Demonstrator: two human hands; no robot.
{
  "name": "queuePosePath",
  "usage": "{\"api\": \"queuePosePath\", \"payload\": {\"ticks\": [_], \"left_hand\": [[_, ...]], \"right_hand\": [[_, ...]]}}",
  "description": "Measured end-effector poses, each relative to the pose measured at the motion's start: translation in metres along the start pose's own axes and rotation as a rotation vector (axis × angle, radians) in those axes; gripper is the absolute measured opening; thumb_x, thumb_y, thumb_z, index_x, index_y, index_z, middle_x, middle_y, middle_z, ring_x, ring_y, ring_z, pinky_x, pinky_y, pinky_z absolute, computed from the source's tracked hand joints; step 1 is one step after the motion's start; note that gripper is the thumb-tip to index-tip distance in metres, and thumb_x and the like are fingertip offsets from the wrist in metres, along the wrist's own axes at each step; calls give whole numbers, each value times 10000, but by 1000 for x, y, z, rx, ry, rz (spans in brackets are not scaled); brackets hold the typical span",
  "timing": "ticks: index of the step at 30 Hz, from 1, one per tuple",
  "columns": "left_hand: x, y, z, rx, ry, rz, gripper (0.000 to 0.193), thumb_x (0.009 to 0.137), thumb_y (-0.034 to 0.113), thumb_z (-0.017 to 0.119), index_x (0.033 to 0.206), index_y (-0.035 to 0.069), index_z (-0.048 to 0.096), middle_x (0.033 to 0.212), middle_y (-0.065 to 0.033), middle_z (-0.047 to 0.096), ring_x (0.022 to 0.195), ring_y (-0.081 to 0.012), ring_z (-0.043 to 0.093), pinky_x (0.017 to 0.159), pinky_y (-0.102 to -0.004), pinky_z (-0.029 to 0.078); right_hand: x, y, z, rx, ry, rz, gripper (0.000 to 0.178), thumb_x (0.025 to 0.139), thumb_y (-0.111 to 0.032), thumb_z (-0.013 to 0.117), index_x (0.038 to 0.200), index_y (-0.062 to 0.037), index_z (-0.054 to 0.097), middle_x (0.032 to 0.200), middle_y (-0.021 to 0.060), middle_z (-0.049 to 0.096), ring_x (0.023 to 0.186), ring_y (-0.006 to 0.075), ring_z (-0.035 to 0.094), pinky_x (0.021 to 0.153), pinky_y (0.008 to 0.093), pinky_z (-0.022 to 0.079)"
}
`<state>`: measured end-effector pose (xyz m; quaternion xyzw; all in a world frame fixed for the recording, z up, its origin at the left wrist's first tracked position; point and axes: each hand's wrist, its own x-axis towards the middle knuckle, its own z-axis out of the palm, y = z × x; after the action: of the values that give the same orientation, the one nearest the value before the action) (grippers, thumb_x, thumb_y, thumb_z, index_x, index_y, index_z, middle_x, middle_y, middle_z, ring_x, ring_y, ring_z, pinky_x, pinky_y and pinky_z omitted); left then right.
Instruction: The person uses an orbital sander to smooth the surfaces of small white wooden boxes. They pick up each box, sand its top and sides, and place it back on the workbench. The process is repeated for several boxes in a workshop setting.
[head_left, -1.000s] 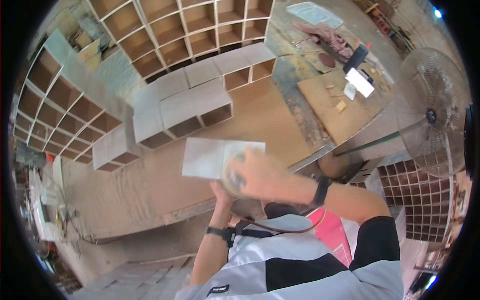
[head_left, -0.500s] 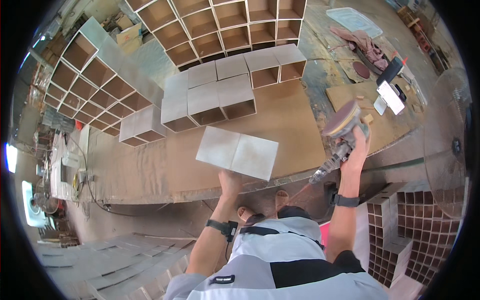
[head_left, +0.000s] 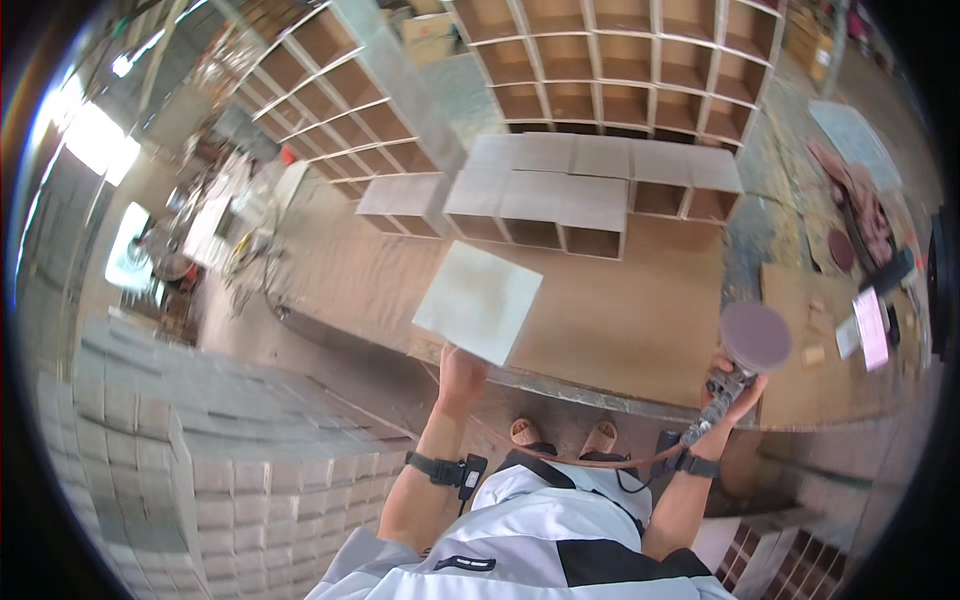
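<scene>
Left hand [head_left: 462,376] holding pale box [head_left: 480,298] at its lower edge, centre of frame. Right hand [head_left: 746,398] gripping sander [head_left: 757,336], right of frame, disc facing camera, handle running lower-left. Box well left of sander.

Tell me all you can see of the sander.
The sander has a flat, round mauve disc facing up toward the camera, and a grey, metallic-looking body slanting down-left to a brownish hose. The right hand grips it near the table edge. Whether it's running can't be told.
</scene>
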<state>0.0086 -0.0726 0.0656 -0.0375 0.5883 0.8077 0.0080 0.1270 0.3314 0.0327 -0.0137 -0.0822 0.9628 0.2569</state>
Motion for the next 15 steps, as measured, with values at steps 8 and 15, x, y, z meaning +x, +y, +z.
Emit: {"api": "queuePosePath", "payload": {"ticks": [8, 15], "left_hand": [[-39, 53, -87, -214, 343, 17, 368, 885, -16, 532, 1248, -45, 579, 1185, -103, 647, 1054, -223, 636, 862, -341, 527], [22, 100, -179, 254, 676, 90, 369, 883, 103, 546, 1205, -70, 604, 1132, -123, 660, 1020, -226, 620, 869, -347, 488]], "right_hand": [[30, 43, 19, 170, 7, 236, 284, 887, -260, 684, 1092, -85, 594, 1030, 44, 606, 846, 181, 546, 678, 302, 479], [33, 83, 20, 28, 88, 155, 327, 869, -299, 700, 1087, -87, 581, 1010, 27, 604, 799, 160, 535, 633, 283, 475]]}}
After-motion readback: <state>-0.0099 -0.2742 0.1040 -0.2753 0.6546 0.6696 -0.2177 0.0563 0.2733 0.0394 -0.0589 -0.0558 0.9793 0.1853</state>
